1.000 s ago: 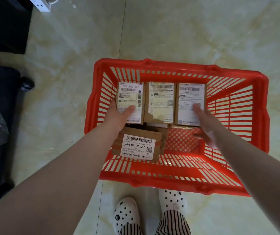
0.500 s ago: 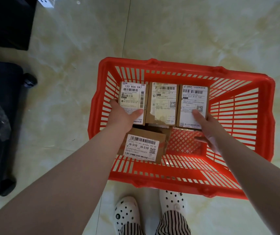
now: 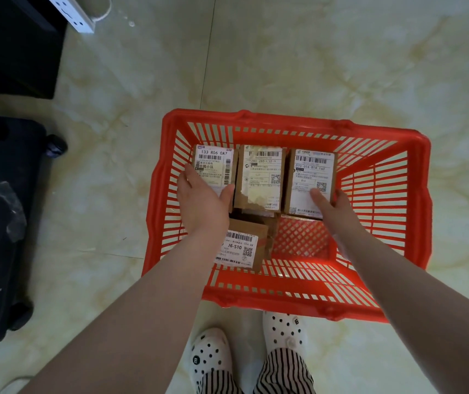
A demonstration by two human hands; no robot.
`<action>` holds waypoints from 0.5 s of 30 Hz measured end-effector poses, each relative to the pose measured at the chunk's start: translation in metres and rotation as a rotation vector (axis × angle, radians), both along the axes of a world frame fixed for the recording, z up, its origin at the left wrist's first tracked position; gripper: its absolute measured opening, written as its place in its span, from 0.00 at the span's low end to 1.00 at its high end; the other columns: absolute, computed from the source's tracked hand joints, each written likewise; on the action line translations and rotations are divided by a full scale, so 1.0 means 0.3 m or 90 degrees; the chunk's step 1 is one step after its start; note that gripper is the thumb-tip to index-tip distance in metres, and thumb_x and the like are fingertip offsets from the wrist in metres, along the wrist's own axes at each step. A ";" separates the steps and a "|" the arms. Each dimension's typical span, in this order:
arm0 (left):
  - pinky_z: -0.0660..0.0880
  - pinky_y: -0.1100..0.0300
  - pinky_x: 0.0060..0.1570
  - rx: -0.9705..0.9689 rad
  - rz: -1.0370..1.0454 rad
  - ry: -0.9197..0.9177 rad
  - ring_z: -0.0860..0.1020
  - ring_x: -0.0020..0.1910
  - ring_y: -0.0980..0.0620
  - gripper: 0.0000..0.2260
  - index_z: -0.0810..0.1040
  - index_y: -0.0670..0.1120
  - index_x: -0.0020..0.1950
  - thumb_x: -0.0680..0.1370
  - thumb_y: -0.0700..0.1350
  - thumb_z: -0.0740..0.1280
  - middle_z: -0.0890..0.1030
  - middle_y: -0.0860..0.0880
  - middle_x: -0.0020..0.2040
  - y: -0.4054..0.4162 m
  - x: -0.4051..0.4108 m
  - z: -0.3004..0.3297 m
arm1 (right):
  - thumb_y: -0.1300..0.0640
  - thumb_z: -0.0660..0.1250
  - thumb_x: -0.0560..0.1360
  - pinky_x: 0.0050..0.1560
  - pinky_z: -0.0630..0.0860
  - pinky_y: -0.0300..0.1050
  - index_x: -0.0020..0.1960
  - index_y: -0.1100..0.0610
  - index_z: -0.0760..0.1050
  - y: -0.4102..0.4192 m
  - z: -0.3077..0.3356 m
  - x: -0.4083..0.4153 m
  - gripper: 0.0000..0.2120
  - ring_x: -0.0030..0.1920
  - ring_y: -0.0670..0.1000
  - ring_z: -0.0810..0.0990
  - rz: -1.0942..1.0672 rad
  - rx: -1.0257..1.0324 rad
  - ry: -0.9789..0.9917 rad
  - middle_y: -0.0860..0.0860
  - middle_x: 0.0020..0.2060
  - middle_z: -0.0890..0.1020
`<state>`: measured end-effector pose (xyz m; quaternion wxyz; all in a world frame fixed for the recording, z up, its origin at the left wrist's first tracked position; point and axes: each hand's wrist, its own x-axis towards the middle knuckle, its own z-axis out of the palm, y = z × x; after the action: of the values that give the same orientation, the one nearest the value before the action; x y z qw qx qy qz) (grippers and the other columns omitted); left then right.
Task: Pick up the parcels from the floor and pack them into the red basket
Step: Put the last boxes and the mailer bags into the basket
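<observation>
Pressing evenly, the row of three parcels (image 3: 261, 177) should be seated flat in the red basket (image 3: 415, 194); left hand (image 3: 202, 204) and right hand (image 3: 334, 210) are held on the outer boxes, with the grip curled around their edges.

- The left hand (image 3: 203, 204) now sits further along the 133 R06 0A7 parcel (image 3: 215, 169) toward 12 o'clock than a second ago, its thumb lying on the label and its fingers down the parcel's 9 o'clock side.
- The right hand (image 3: 332, 206) now grips the 070-054 parcel (image 3: 310, 180) at its 5 o'clock corner, thumb on the label and fingers curled round the 3 o'clock edge; a second ago its fingers lay flat beside that parcel.
- The row of three parcels now stands closer together, and the middle parcel (image 3: 260, 177) touches both neighbours.
- The left forearm now covers more of the J6-S10 parcel (image 3: 241, 247) at 6 o'clock.
</observation>
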<state>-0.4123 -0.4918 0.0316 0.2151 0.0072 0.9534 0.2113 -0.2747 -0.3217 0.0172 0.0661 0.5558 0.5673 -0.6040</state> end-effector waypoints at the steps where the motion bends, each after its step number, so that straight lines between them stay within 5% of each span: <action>1: 0.62 0.50 0.73 -0.005 -0.001 -0.001 0.59 0.76 0.43 0.40 0.52 0.42 0.78 0.75 0.57 0.68 0.59 0.42 0.77 0.003 0.005 0.021 | 0.44 0.64 0.77 0.69 0.67 0.62 0.75 0.51 0.60 -0.002 0.016 0.004 0.30 0.68 0.57 0.73 0.003 0.015 -0.005 0.52 0.69 0.74; 8: 0.68 0.49 0.69 0.090 0.019 -0.051 0.67 0.72 0.44 0.34 0.61 0.45 0.76 0.75 0.57 0.68 0.68 0.45 0.73 0.035 0.096 0.253 | 0.43 0.66 0.75 0.65 0.72 0.57 0.71 0.55 0.68 -0.055 0.267 0.053 0.28 0.64 0.57 0.76 -0.064 0.120 -0.019 0.53 0.65 0.77; 11: 0.72 0.57 0.53 0.174 0.030 -0.132 0.75 0.60 0.49 0.26 0.69 0.47 0.70 0.76 0.57 0.67 0.76 0.51 0.63 0.061 0.187 0.414 | 0.43 0.67 0.74 0.62 0.75 0.58 0.66 0.54 0.74 -0.078 0.439 0.126 0.24 0.59 0.56 0.79 -0.167 0.003 0.020 0.52 0.59 0.81; 15: 0.72 0.61 0.48 0.287 0.024 -0.273 0.78 0.52 0.54 0.18 0.75 0.47 0.62 0.76 0.54 0.68 0.80 0.51 0.56 0.146 0.325 0.670 | 0.49 0.69 0.75 0.50 0.79 0.47 0.52 0.56 0.80 -0.079 0.710 0.268 0.12 0.48 0.52 0.83 -0.325 -0.093 0.120 0.52 0.44 0.85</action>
<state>-0.3149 -0.4480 0.2326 0.4004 -0.0080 0.8153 0.4182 -0.1945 -0.3453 0.2301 -0.1018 0.6160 0.3674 -0.6894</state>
